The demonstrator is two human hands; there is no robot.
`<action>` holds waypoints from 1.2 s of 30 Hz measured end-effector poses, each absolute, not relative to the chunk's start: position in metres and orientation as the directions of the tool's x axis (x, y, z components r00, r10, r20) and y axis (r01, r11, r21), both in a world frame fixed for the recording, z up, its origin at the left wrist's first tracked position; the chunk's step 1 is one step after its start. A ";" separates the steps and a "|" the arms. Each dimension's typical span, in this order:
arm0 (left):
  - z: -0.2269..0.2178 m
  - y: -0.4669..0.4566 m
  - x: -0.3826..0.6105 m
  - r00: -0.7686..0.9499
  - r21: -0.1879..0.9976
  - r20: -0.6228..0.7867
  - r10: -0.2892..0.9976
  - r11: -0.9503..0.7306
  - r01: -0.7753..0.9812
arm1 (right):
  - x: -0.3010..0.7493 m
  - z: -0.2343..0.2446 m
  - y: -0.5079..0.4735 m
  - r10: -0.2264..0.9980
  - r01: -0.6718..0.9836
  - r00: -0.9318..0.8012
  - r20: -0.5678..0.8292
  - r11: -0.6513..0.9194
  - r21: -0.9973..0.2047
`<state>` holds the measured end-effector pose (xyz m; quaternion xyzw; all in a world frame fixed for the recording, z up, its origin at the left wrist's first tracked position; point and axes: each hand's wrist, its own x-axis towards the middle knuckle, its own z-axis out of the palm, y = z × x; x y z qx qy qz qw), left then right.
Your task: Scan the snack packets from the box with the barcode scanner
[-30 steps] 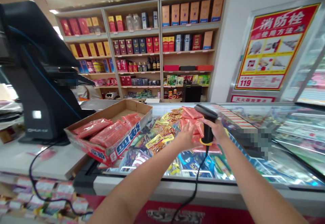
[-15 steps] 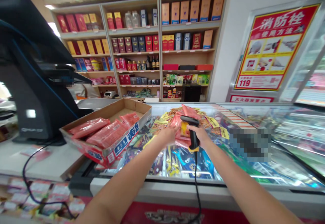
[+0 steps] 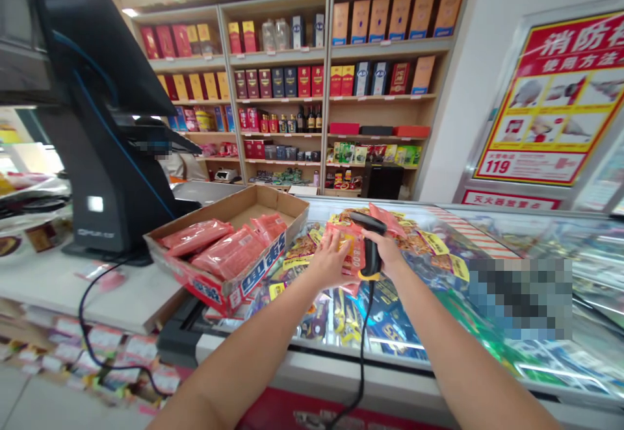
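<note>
My right hand (image 3: 392,256) grips a black barcode scanner (image 3: 370,241) with a yellow ring at its base, its cable hanging down over the counter front. The scanner head points at a red snack packet (image 3: 351,249) that my left hand (image 3: 329,262) holds up by its left edge. Both hands hover over the glass top of a chest freezer (image 3: 487,352). Several red and yellow snack packets (image 3: 419,238) lie spread on the glass behind them.
An open cardboard box (image 3: 229,248) of red packets sits left of my hands, half on the white counter (image 3: 63,287). A black till terminal (image 3: 97,125) stands at far left. Shelves of boxed goods (image 3: 312,86) fill the back wall. A red fire poster (image 3: 560,105) hangs at right.
My hands and the scanner drew left and nearer. My left hand lifted one red packet off the pile and holds it in front of the scanner. The view shifted a little.
</note>
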<state>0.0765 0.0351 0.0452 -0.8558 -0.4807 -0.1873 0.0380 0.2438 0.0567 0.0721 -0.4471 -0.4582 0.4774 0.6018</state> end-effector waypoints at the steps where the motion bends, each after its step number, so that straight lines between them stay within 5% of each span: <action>1: 0.043 0.037 0.079 0.469 0.122 0.355 0.809 -0.538 0.834 | 0.246 0.072 0.054 0.988 -0.205 0.117 0.100 0.123 -0.971; 6: 0.044 0.049 0.074 0.421 0.287 0.372 0.827 -0.534 0.795 | 0.249 0.074 0.042 0.989 -0.234 0.127 0.076 0.104 -0.967; 14: 0.041 0.075 0.042 0.016 0.650 0.496 0.868 -0.383 0.656 | 0.249 0.075 0.038 0.985 -0.192 0.131 0.114 0.138 -0.972; 18: 0.046 0.070 0.040 0.188 0.540 0.525 0.830 -0.495 0.681 | 0.242 0.069 0.037 0.995 -0.185 0.070 0.064 0.076 -0.980; 22: 0.048 0.054 0.048 0.431 0.376 0.374 0.821 -0.559 0.739 | 0.237 0.062 0.037 1.000 -0.157 -0.017 0.013 0.010 -0.988; 26: 0.046 0.051 0.051 0.426 0.419 0.351 0.834 -0.547 0.725 | 0.233 0.065 0.031 0.992 -0.276 -0.127 -0.022 -0.056 -0.960; 29: 0.045 0.059 0.049 0.282 0.638 0.476 0.833 -0.548 0.541 | 0.232 0.073 0.023 0.981 -0.315 -0.193 0.035 -0.028 -0.949; 32: 0.046 0.068 0.046 -0.042 0.876 0.470 0.881 -0.460 0.147 | 0.232 0.079 0.016 0.975 -0.297 -0.201 0.100 0.036 -0.954; 36: 0.049 0.076 0.039 -0.204 0.834 0.251 0.946 -0.318 -0.450 | 0.238 0.083 0.015 0.973 -0.237 -0.211 0.095 0.044 -0.970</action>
